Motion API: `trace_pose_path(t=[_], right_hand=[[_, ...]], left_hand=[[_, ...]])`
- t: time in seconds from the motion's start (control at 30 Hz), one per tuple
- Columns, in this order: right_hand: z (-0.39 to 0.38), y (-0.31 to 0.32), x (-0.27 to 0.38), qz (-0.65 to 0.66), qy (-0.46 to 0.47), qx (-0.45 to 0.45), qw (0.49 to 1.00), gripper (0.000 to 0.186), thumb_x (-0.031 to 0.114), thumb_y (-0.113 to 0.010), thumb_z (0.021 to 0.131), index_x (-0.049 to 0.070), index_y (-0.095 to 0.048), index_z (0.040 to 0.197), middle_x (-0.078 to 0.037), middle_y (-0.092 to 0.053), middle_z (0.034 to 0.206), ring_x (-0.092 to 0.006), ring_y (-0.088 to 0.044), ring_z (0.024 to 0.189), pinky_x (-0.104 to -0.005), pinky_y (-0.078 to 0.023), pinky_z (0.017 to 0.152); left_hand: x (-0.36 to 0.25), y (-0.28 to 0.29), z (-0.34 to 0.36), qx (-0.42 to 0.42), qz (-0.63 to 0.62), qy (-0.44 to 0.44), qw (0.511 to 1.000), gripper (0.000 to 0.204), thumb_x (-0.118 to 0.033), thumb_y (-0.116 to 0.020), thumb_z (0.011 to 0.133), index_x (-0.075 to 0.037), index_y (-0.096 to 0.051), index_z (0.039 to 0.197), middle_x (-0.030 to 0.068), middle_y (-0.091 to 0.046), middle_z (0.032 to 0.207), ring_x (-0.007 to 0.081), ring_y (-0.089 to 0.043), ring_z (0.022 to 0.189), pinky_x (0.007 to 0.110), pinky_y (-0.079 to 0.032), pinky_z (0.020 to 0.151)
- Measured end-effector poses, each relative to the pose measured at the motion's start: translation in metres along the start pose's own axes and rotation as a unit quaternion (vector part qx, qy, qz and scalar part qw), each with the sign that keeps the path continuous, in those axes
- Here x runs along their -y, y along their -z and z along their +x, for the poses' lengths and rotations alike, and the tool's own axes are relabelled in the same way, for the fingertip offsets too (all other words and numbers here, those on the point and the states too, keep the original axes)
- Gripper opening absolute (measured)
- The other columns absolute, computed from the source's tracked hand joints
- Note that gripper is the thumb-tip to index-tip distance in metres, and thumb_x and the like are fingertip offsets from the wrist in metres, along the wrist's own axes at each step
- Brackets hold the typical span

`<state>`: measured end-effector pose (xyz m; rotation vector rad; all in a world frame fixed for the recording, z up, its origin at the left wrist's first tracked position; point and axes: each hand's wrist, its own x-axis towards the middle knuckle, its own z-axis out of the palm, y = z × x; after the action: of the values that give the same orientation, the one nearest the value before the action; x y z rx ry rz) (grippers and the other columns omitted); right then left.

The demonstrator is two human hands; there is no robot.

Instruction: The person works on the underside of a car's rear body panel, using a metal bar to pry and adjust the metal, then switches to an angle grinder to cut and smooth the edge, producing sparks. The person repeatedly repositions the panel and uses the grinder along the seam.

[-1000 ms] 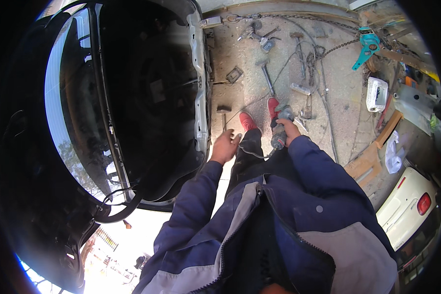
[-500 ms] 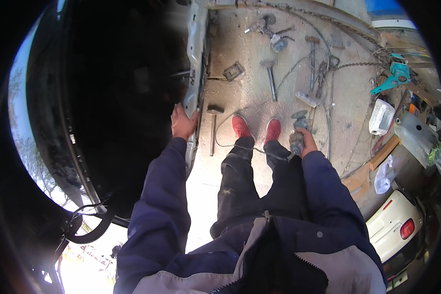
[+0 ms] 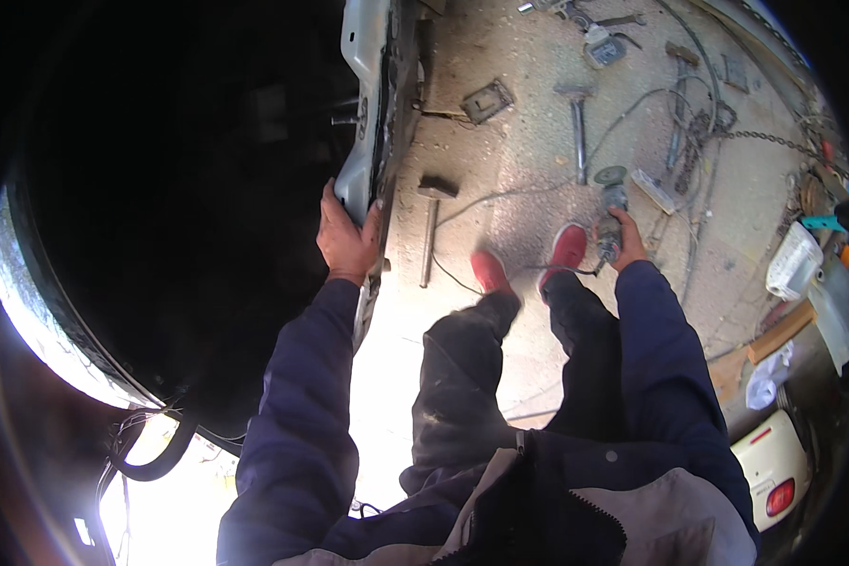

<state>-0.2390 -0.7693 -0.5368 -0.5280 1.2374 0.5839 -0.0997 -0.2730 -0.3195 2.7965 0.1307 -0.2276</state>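
My left hand [image 3: 347,241] is wrapped over a bare grey metal edge [image 3: 357,179] on a vehicle body, fingers on its left and thumb on its right. My right hand [image 3: 629,242] grips an angle grinder [image 3: 613,195] by its body; the disc end points away from me, above the floor. A cable trails from its rear near my red shoes [image 3: 566,247]. On the floor between the metal edge and my feet lies a hammer [image 3: 430,226] with a long handle.
Farther off lie a second hammer [image 3: 578,132], a third long-handled hammer [image 3: 679,104], a rectangular metal plate [image 3: 487,101], a chain [image 3: 774,141] and loose cable. At the right are a white plastic container [image 3: 792,262], a wooden piece [image 3: 781,332] and a pale bumper [image 3: 772,462].
The view has swung, so floor things sit farther right. My right hand has moved right with the grinder, and my feet have shifted. My left hand stays at the metal edge.
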Motion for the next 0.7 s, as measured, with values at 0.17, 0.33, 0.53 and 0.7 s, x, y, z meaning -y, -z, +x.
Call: trace_pose_path(t=[0.17, 0.33, 0.53, 0.7], right_hand=[[0.068, 0.037, -0.004, 0.097, 0.087, -0.009, 0.991, 0.034, 0.034, -0.072, 0.099, 0.002, -0.067, 0.105, -0.013, -0.074, 0.088, -0.0267, -0.074, 0.073, -0.0373, -0.064, 0.069], [0.135, 0.058, -0.039, 0.224, 0.18, -0.004, 0.958, 0.04, 0.035, -0.07, 0.1, -0.002, -0.067, 0.113, -0.014, -0.076, 0.098, -0.0261, -0.076, 0.085, -0.0376, -0.065, 0.074], [0.189, 0.073, -0.07, 0.206, 0.176, 0.072, 0.96, 0.046, 0.045, -0.065, 0.097, 0.002, -0.069, 0.111, -0.013, -0.074, 0.095, -0.0291, -0.073, 0.082, -0.0425, -0.063, 0.073], [0.224, 0.074, -0.073, 0.145, 0.206, -0.021, 0.968, 0.052, 0.053, -0.067, 0.094, 0.006, -0.064, 0.117, -0.012, -0.07, 0.095, -0.03, -0.07, 0.081, -0.0446, -0.062, 0.079]], left_hand=[[-0.001, -0.001, -0.001, -0.01, 0.011, -0.011, 1.0, 0.085, -0.039, -0.077, 0.095, 0.002, -0.037, 0.158, 0.0305, -0.063, 0.138, 0.0484, -0.067, 0.121, 0.048, -0.054, 0.102], [0.0, -0.003, -0.002, -0.012, -0.005, 0.014, 1.0, 0.082, -0.038, -0.078, 0.094, 0.001, -0.042, 0.156, 0.0297, -0.066, 0.134, 0.0468, -0.07, 0.116, 0.047, -0.056, 0.099], [-0.002, -0.006, -0.005, -0.045, -0.022, -0.003, 0.999, 0.075, -0.045, -0.074, 0.098, 0.0, -0.047, 0.152, 0.0291, -0.069, 0.127, 0.0464, -0.072, 0.112, 0.047, -0.057, 0.096], [-0.001, -0.008, -0.01, -0.042, 0.011, 0.015, 0.999, 0.074, -0.055, -0.066, 0.102, 0.001, -0.048, 0.147, 0.03, -0.07, 0.126, 0.0482, -0.071, 0.111, 0.051, -0.056, 0.095]])
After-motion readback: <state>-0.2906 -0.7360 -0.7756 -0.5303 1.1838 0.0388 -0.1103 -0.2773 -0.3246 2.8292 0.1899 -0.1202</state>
